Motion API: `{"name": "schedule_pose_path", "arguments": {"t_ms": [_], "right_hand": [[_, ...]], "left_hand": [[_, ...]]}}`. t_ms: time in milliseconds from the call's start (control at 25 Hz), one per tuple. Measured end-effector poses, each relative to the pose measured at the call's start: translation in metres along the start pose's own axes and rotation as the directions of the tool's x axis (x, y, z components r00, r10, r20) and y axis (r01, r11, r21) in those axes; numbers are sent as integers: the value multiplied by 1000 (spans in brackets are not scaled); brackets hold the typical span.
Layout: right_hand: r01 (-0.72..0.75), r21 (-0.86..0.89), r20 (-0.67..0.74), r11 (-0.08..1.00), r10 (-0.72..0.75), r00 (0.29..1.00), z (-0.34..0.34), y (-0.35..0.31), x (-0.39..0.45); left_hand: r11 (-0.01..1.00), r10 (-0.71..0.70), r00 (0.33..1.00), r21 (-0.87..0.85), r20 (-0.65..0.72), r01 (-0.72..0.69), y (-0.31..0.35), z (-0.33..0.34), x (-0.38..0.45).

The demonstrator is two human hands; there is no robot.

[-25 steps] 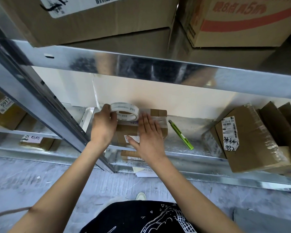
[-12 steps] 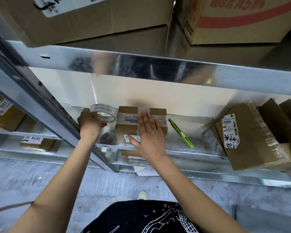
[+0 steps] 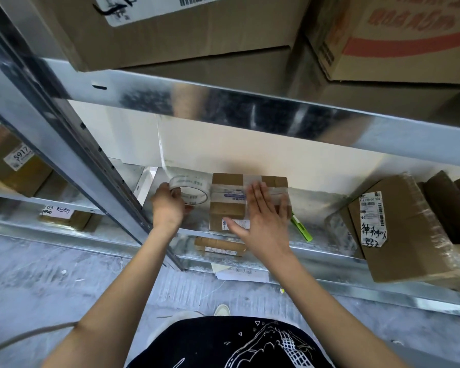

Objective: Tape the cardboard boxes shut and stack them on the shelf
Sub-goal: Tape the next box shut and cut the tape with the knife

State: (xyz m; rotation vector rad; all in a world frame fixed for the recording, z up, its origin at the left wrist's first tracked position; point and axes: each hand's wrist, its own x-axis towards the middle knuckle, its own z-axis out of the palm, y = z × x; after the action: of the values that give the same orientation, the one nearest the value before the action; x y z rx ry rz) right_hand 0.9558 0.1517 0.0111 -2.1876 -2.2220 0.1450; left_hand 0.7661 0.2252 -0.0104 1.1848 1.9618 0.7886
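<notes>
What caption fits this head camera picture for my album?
Left hand holds the tape roll beside a small box that the right hand presses flat.

Brown box, clear tape roll, green cutter

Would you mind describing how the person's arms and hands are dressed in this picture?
Both forearms are bare, with no sleeves in view. The left hand and right hand wear no gloves, and no rings, watch or bracelet show. Below them is a black garment with a white line print.

The left hand grips a tape roll beside the small box; the right hand presses flat on top.
</notes>
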Motion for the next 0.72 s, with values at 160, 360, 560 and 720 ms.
{"name": "schedule_pose_path", "arguments": {"t_ms": [160, 360, 560, 720], "right_hand": [[-100, 11, -3, 995, 100, 995, -1, -43, 12], [-72, -8, -3, 997, 72, 997, 6, -51, 15], [-48, 16, 13, 999, 48, 999, 3, -54, 14], [-94, -2, -45, 996, 94, 995, 9, -54, 10]], "left_hand": [[998, 6, 1000, 59, 7, -7, -28, 5, 7], [999, -6, 1000, 48, -5, 6, -27, 13, 10], [916, -250, 964, -302, 87, 265, -18, 22, -9], [609, -308, 842, -588, 443, 532, -11, 34, -30]]}}
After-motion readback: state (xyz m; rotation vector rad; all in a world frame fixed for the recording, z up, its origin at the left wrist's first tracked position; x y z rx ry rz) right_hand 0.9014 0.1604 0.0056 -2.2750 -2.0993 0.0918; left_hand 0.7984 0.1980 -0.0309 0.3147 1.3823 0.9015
